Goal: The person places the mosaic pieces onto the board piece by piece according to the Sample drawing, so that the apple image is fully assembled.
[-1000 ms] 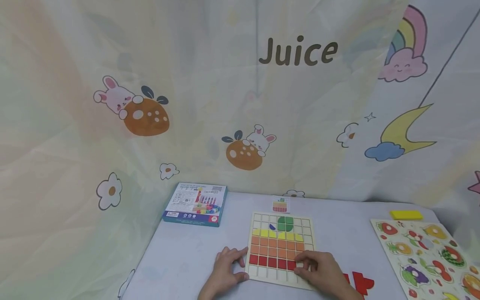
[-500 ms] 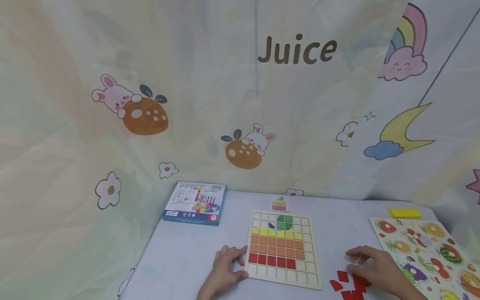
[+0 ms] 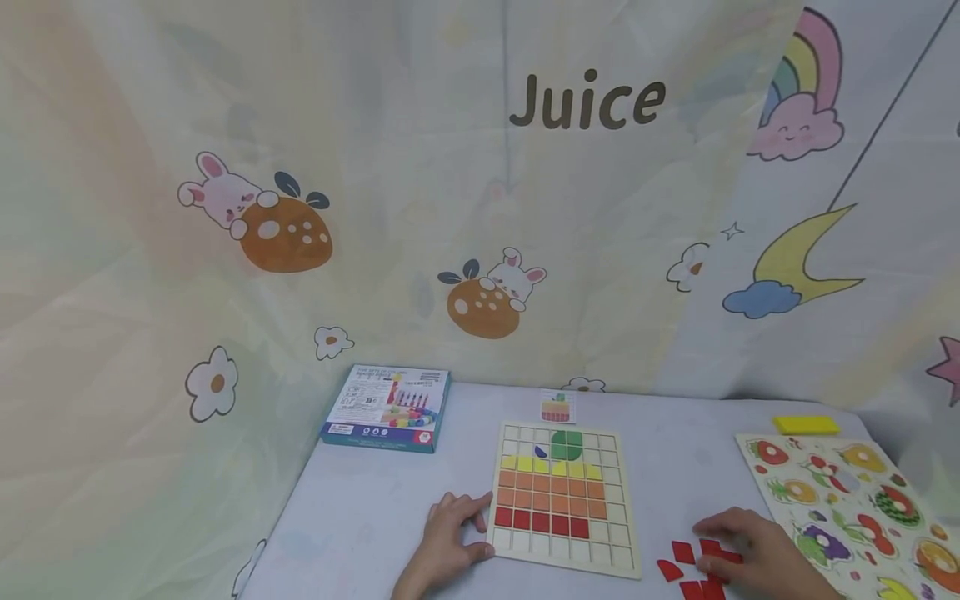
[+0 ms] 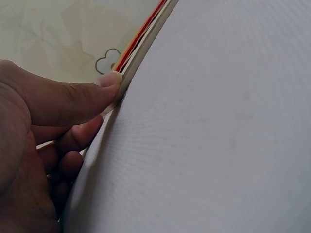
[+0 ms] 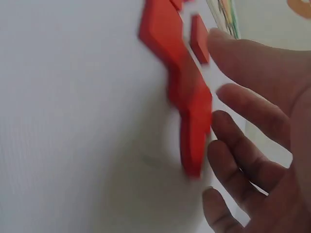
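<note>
My left hand [image 3: 447, 533] rests at the left edge of a pale square grid board [image 3: 615, 560]. Its thumb and index fingertips touch that edge, spread apart. In the left wrist view the thumb [image 4: 73, 99] lies against the board's side, with the other fingers bent. Coloured tiles fill part of the grid: a red row [image 3: 542, 522], orange rows [image 3: 551, 492], a yellow row, green pieces and a small blue piece. My right hand [image 3: 761, 554] reaches over loose red tiles [image 3: 682, 552] right of the board. The right wrist view shows its fingers loosely bent beside red tiles [image 5: 163, 29], gripping none visibly.
A small picture card [image 3: 558, 407] lies behind the board. A flat toy box [image 3: 386, 408] is at the back left. At the right lies a fruit picture board [image 3: 806, 467], with a yellow block [image 3: 806, 425] behind it. A printed curtain [image 3: 375, 167] hangs behind the table.
My right hand has left the red row on the board and moved right to the loose red tiles. It now sits slightly lower over them. The left hand stays at the board's edge.
</note>
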